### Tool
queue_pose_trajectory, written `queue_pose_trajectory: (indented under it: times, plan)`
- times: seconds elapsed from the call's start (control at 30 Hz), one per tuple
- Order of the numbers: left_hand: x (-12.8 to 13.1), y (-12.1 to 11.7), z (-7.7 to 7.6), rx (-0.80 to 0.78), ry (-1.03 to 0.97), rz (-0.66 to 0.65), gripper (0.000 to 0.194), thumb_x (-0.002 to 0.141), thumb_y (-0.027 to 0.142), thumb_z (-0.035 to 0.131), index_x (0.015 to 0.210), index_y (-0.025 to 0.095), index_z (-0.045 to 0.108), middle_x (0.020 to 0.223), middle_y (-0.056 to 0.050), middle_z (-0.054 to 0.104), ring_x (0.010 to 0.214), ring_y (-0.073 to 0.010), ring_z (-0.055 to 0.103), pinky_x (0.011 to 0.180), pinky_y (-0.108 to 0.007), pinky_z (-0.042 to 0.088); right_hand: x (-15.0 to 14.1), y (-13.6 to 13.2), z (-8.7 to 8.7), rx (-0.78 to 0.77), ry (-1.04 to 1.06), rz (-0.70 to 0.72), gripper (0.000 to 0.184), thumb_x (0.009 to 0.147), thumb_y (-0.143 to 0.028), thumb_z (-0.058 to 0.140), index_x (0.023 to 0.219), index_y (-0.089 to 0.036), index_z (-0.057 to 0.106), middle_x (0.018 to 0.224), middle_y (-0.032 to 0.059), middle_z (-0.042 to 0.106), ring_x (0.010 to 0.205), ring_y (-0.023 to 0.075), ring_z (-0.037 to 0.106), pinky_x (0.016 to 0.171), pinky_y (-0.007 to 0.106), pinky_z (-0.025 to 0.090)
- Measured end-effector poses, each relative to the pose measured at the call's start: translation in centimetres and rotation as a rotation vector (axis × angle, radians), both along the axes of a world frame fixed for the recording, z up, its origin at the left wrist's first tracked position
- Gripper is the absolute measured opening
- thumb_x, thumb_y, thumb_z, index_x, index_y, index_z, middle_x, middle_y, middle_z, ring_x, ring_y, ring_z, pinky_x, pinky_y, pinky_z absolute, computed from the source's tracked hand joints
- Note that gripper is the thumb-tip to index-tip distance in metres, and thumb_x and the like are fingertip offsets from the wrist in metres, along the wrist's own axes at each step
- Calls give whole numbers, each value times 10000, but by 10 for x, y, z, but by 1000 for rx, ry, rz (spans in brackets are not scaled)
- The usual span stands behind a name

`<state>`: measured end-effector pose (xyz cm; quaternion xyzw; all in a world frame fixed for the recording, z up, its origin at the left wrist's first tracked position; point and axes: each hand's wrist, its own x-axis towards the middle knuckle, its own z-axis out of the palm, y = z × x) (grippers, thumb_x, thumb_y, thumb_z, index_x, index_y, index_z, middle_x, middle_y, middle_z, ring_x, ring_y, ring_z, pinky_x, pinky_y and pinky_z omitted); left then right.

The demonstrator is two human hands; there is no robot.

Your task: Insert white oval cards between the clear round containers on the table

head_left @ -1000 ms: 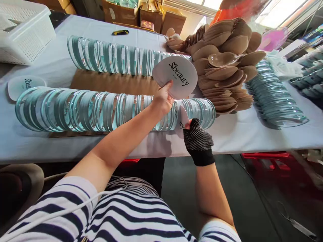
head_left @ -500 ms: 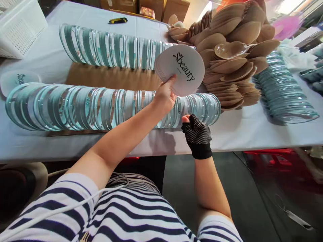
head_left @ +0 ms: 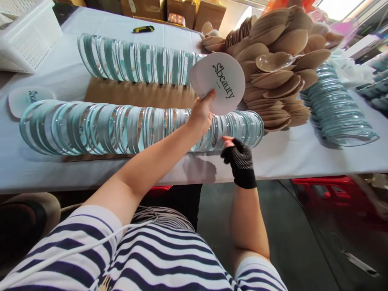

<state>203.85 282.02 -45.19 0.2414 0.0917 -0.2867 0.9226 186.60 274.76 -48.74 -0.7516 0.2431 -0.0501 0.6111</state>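
Observation:
My left hand (head_left: 200, 116) holds up a fanned stack of white oval cards (head_left: 220, 81) printed "Sbeauty", above the right end of the near row of clear, teal-rimmed cases (head_left: 121, 127). My right hand (head_left: 239, 158), in a black dotted fingerless glove, is at the table's front edge. Its bare fingertips touch the near row's right end, and nothing shows in it. A second row of the same cases (head_left: 136, 60) lies farther back.
A heap of tan cups (head_left: 273, 68) lies at the back right, with a slanting stack of clear lids (head_left: 336, 113) beside it. A white basket (head_left: 27, 32), a loose card (head_left: 28, 99), a yellow knife (head_left: 143, 29) and a cardboard sheet (head_left: 136, 95) are on the table.
My right hand pushed a single card in among the cases at the near row's right end and now holds none. My left hand stayed raised with the card stack.

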Motion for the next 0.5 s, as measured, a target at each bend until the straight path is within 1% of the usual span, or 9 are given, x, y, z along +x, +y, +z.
queue_pose_trajectory:
  times: [0.03,0.1,0.13,0.17,0.23,0.3,0.37,0.47,0.5]
  plan:
    - [0,-1,1,-1,-12,-3,386,974,181,568,1358,228,575,1370,-25,636,1377,-235,516,1138,-425,437,6,-5,5,-170,-82,-139,508,885,-485,465,1208,-130,630,587,-14,562,460,133,491,466,253,408]
    - [-1,-2,4,6,-32,-15,392,974,172,563,1363,218,575,1368,-33,638,1377,-235,516,1139,-431,436,24,-14,21,-537,-252,-375,519,924,-439,425,1315,-133,576,972,108,698,816,194,681,700,329,546]
    - [-3,0,7,16,-43,-24,395,969,160,566,1361,209,576,1359,-40,645,1373,-234,521,1139,-427,438,35,-16,30,-680,-295,-422,555,937,-414,400,1400,-129,509,1182,153,669,1047,227,673,853,387,551]
    - [-6,2,10,29,-57,-33,394,961,149,574,1352,198,581,1342,-47,656,1366,-232,529,1138,-419,441,45,-15,39,-795,-295,-416,594,946,-397,389,1471,-123,432,1350,179,594,1241,246,595,983,437,511]
    - [-15,12,16,57,-82,-50,362,947,143,595,1307,189,608,1284,-50,690,1340,-224,557,1131,-395,459,60,-5,53,-1000,-248,-352,639,960,-396,403,1529,-109,355,1523,192,445,1440,256,413,1129,490,400]
    - [-26,25,20,76,-89,-74,279,938,150,610,1212,181,652,1200,-51,724,1304,-225,588,1111,-376,485,69,15,59,-1193,-295,-327,596,981,-404,414,1505,-120,415,1570,177,385,1496,249,315,1182,482,339]
    - [-36,37,21,99,-74,-115,169,933,154,615,1085,164,689,1099,-62,748,1272,-240,614,1087,-373,510,73,32,58,-1276,-422,-291,515,1016,-402,345,1414,-135,533,1495,161,486,1446,220,397,1168,427,373]
    - [-37,49,22,131,-44,-155,100,923,174,645,1009,163,694,1037,-71,750,1254,-266,626,1062,-412,531,66,36,51,-1215,-381,-317,593,1041,-432,168,1332,-140,594,1256,170,641,1230,245,601,1036,454,486]
    - [-33,51,23,134,-22,-139,124,924,186,651,1041,180,690,1062,-64,747,1256,-263,624,1059,-422,532,57,34,49,-1197,-342,-401,641,1035,-473,147,1356,-112,568,1231,201,639,1197,287,615,999,500,496]
